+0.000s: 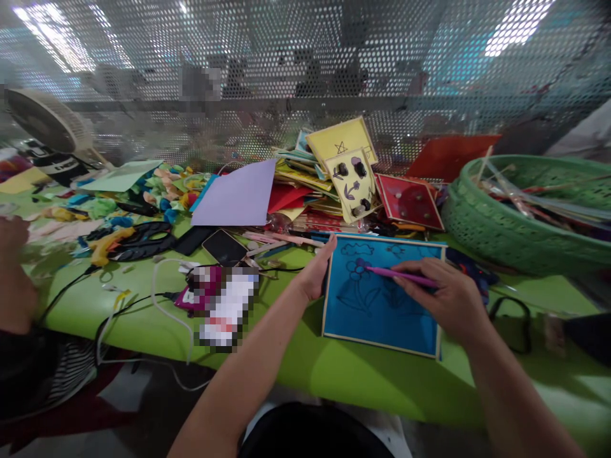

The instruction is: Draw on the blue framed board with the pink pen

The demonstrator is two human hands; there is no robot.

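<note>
A blue picture board (382, 331) with a pale stick border lies on the green table in front of me. Drawn on it in dark lines are a flower with leaves, a cloud and other shapes; some petals of the flower are filled in purple. My left hand (316, 272) grips the board's left edge, its thumb up along the corner and its other fingers mostly hidden. Between the fingers of my right hand (442, 292) is a pink-purple marker pen (405, 275), its tip at the flower's petals.
A green basket (525, 245) of sticks stands at right. Behind the board are stacked coloured cards (305, 172), a red framed card (409, 202) and a lilac sheet (233, 196). Phones, cables and a tape roll (146, 242) lie left, near another person's arm (14, 280).
</note>
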